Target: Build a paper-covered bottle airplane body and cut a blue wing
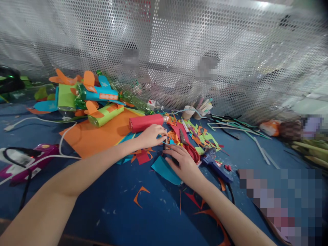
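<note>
Near the middle of the table, my left hand [153,135] is pinched closed on a thin, pale, pen-like stick [166,137]. A bit of blue shows at its fingers; I cannot tell whether it is held. My right hand [183,163] is just below, its fingers curled at the dark lower end of the stick, partly hiding it. Under the right hand lies a blue paper piece [165,170]. Red-handled scissors [191,152] rest beside that hand. Behind my left hand lies a bottle wrapped in red paper [146,122].
Orange paper sheet [98,136], paper-wrapped bottle models [98,92] and a purple power strip [38,160] with cables lie left. A blue glue gun [216,165] and thin strips [243,124] lie right. Pen cups [203,108] stand before a perforated metal screen [169,41]. Paper scraps [202,135] are scattered around.
</note>
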`<state>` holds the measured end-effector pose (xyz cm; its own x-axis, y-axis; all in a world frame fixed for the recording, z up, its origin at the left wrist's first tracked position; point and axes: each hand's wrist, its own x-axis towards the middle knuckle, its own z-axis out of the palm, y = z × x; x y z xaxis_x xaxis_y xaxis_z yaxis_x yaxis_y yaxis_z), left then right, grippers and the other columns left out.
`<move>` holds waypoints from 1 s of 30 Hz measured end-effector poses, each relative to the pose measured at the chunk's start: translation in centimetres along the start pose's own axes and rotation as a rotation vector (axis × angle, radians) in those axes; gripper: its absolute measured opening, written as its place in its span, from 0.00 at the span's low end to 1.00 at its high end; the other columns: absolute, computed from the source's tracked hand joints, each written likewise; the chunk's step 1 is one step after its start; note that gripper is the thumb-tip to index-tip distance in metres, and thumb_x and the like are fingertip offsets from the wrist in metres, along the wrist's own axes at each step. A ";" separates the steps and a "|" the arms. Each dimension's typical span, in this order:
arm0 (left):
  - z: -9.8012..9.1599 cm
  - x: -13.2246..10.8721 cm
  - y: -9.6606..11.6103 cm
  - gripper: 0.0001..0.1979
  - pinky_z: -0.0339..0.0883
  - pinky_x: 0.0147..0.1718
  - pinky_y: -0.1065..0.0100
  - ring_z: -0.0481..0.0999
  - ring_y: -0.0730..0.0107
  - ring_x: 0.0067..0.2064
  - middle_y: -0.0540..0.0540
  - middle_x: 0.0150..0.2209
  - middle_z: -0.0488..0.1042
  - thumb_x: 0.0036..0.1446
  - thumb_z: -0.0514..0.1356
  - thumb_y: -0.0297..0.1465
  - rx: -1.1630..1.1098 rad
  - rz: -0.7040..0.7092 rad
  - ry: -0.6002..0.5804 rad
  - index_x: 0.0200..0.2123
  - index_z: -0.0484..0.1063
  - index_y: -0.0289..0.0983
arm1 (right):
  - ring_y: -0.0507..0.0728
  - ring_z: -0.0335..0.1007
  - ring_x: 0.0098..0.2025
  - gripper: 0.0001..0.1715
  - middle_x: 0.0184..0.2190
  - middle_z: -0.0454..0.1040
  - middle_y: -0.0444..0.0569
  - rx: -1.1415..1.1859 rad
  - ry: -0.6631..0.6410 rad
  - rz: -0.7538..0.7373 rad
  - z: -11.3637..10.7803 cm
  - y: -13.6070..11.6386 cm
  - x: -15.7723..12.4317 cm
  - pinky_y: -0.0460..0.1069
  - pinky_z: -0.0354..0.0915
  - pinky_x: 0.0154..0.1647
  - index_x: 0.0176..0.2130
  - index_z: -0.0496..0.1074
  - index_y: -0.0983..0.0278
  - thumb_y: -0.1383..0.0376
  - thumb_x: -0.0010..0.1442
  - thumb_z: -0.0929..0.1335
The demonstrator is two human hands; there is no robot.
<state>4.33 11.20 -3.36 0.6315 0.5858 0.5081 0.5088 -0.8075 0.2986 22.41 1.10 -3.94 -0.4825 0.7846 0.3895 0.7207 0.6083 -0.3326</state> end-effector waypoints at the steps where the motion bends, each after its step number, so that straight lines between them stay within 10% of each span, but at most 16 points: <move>1: 0.3 -0.2 0.3 0.11 0.60 0.48 0.63 0.68 0.65 0.45 0.44 0.41 0.72 0.57 0.54 0.33 0.029 0.025 0.001 0.38 0.74 0.38 | 0.58 0.59 0.56 0.15 0.51 0.68 0.51 -0.080 0.023 0.033 0.1 0.4 0.0 0.56 0.56 0.57 0.46 0.70 0.61 0.63 0.61 0.61; 8: 1.6 -1.1 2.0 0.14 0.54 0.53 0.57 0.61 0.61 0.52 0.44 0.47 0.69 0.60 0.50 0.36 0.129 0.160 -0.113 0.44 0.73 0.41 | 0.71 0.53 0.58 0.30 0.55 0.62 0.60 -0.519 0.038 0.424 0.2 2.2 -0.9 0.66 0.52 0.52 0.54 0.65 0.60 0.48 0.57 0.60; 16: 1.6 -0.3 1.7 0.15 0.58 0.51 0.59 0.65 0.63 0.49 0.43 0.43 0.71 0.60 0.50 0.34 0.071 0.057 -0.038 0.47 0.69 0.37 | 0.68 0.60 0.49 0.35 0.51 0.63 0.61 -0.485 0.063 0.482 0.0 2.3 -0.5 0.58 0.59 0.43 0.56 0.61 0.61 0.49 0.52 0.65; 30: 6.2 9.1 1.3 0.22 0.64 0.44 0.68 0.72 0.64 0.45 0.43 0.44 0.74 0.45 0.57 0.20 0.058 0.126 -0.344 0.46 0.71 0.37 | 0.68 0.62 0.47 0.33 0.45 0.67 0.65 -0.522 0.350 0.577 -2.7 4.9 -0.2 0.60 0.57 0.45 0.54 0.58 0.72 0.53 0.57 0.60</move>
<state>14.35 15.90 -3.41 0.8460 0.4790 0.2342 0.4405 -0.8754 0.1993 27.38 3.64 -3.29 0.1505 0.8201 0.5520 0.9849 -0.0764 -0.1551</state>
